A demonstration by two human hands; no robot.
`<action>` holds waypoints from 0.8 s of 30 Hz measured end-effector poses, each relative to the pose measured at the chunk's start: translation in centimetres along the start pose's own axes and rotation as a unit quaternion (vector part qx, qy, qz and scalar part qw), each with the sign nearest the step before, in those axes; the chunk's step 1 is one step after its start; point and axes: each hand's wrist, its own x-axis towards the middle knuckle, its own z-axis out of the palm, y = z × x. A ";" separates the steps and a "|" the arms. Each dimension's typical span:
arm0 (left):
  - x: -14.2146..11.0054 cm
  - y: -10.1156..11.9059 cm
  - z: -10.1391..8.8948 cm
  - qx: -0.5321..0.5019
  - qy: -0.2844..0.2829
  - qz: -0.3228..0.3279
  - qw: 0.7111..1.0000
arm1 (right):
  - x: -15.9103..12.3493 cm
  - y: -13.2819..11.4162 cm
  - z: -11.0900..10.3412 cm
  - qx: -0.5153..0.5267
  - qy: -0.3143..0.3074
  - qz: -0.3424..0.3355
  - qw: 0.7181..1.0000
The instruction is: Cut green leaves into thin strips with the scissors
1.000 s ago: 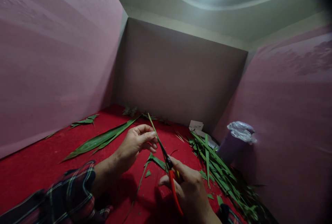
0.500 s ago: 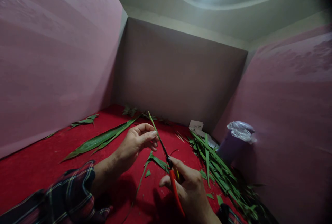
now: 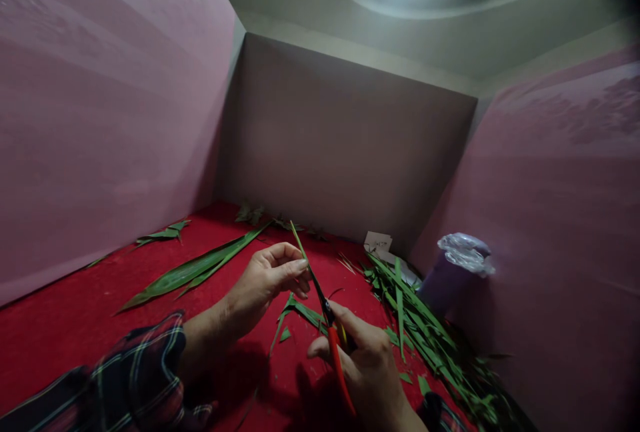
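Between thumb and fingers my left hand [image 3: 274, 275] pinches a thin green leaf strip [image 3: 299, 239], which points up and away. My right hand [image 3: 367, 359] is wrapped round the red handles of a pair of scissors [image 3: 338, 369]. Their dark blades reach up to the strip beside my left fingertips; whether they are parted is hard to tell. Under the hands a folded piece of leaf [image 3: 307, 313] and small green scraps lie on the red cloth [image 3: 210, 315].
Long green leaves [image 3: 200, 267] lie at the left. On the right is a heap of cut leaves [image 3: 425, 332], beside a purple bin [image 3: 445, 285] with a clear plastic liner. A white card [image 3: 378, 242] stands near the back wall. Pink walls rise on both sides.
My left hand has shifted slightly right and down with the leaf strip, closer to the scissors. My right hand and the scissors have barely moved.
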 end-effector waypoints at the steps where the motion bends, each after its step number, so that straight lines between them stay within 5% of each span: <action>1: 0.0 0.0 0.0 0.000 0.002 -0.003 1.000 | 0.0 0.0 0.0 0.003 0.001 -0.005 1.000; 24: 0.5 0.6 -0.5 0.039 0.080 0.013 0.996 | 0.0 -0.1 0.0 0.002 -0.012 0.006 1.000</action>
